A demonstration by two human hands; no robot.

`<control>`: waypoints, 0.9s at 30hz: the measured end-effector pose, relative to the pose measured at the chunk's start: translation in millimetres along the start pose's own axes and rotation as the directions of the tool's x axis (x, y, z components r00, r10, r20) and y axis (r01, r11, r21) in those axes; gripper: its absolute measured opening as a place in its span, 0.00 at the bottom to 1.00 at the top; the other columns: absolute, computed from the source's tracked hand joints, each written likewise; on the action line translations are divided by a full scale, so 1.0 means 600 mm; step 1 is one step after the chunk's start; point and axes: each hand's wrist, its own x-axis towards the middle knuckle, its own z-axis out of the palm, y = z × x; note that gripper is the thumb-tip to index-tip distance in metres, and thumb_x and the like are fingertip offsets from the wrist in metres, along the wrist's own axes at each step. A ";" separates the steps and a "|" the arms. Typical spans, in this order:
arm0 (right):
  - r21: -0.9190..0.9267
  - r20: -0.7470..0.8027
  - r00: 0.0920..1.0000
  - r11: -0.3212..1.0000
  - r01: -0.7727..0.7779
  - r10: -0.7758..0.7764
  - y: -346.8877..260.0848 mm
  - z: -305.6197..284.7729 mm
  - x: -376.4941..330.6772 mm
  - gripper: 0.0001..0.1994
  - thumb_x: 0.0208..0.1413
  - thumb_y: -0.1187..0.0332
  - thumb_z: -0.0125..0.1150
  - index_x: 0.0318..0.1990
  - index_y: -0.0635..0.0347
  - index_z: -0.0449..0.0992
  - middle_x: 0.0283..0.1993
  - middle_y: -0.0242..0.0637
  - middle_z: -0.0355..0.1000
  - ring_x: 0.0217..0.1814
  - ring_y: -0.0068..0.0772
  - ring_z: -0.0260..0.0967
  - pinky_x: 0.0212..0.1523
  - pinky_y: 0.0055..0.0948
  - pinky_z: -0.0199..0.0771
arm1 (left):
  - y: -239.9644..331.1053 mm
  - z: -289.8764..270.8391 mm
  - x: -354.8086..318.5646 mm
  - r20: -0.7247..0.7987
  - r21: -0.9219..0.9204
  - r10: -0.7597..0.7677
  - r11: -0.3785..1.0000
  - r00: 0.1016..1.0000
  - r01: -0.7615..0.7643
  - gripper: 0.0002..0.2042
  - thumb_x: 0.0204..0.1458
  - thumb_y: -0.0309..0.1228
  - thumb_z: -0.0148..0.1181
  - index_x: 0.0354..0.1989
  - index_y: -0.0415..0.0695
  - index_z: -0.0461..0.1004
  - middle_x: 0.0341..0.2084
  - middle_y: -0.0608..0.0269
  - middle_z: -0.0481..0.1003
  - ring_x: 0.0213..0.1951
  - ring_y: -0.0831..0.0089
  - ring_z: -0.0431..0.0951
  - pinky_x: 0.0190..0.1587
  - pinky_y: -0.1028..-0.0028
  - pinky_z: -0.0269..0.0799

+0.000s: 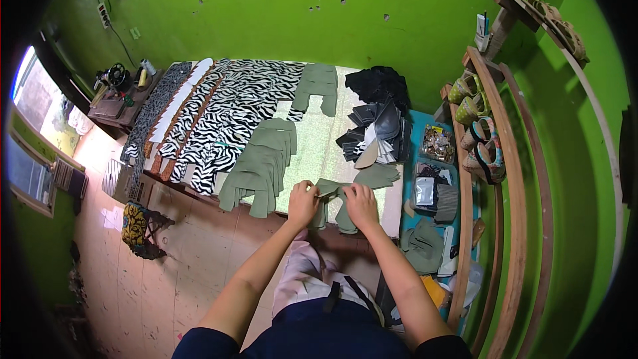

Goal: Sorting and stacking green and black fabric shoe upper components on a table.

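Nearest: your navy top [339,329], pale trousers [307,267] beyond it, forearms reaching out to the table.

Left hand [304,205]: fingers and thumb pinched narrow on the left part of an olive-green piece [328,186].
Right hand [361,206]: fingers closed narrow on the same piece, to the right; your two hands stand just apart.
Held piece: at the near edge of the table [340,136], with more green material hanging below your hands.

On the table, left of your hands: overlapping olive-green pieces [260,167], fanned out. Farther left: zebra-print pieces [256,86], then brown strips, a white jagged-edged strip [184,98] and grey patterned pieces [156,103].
Far middle: a further green stack [316,85].
Right of your hands: loose green pieces [377,175]; beyond them, black pieces [376,86].

Far right: clear tubs [438,143] on a blue surface; a wooden rack [508,179] bearing sandals [483,153].
Far left: a sewing machine [117,78]. Near left, on the floor: a patterned stool [134,226].
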 end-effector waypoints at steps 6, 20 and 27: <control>0.211 0.009 0.992 0.970 0.123 -0.128 -0.017 -0.047 0.015 0.17 0.43 0.68 0.58 0.45 0.52 0.70 0.47 0.34 0.66 0.53 0.38 0.60 0.56 0.36 0.54 | 0.014 -0.020 -0.016 0.191 -0.307 -0.064 0.944 0.980 0.121 0.08 0.42 0.23 0.55 0.32 0.41 0.67 0.30 0.52 0.69 0.35 0.55 0.70 0.38 0.64 0.66; 0.842 0.519 0.854 0.154 -0.517 0.031 0.017 -0.011 0.119 0.11 0.54 0.71 0.54 0.44 0.62 0.68 0.35 0.31 0.69 0.38 0.18 0.65 0.36 0.18 0.69 | -0.072 -0.065 0.090 0.367 -0.627 -0.337 0.599 0.867 0.498 0.09 0.49 0.29 0.57 0.35 0.41 0.66 0.25 0.66 0.72 0.30 0.80 0.69 0.33 0.78 0.64; 0.861 0.432 0.875 0.189 -0.473 0.219 0.021 0.050 0.208 0.12 0.55 0.74 0.50 0.47 0.61 0.65 0.36 0.32 0.69 0.38 0.18 0.65 0.34 0.19 0.67 | -0.145 -0.038 0.168 0.280 -0.517 -0.330 0.740 0.902 0.431 0.14 0.48 0.35 0.57 0.38 0.39 0.67 0.26 0.59 0.72 0.29 0.74 0.69 0.35 0.74 0.65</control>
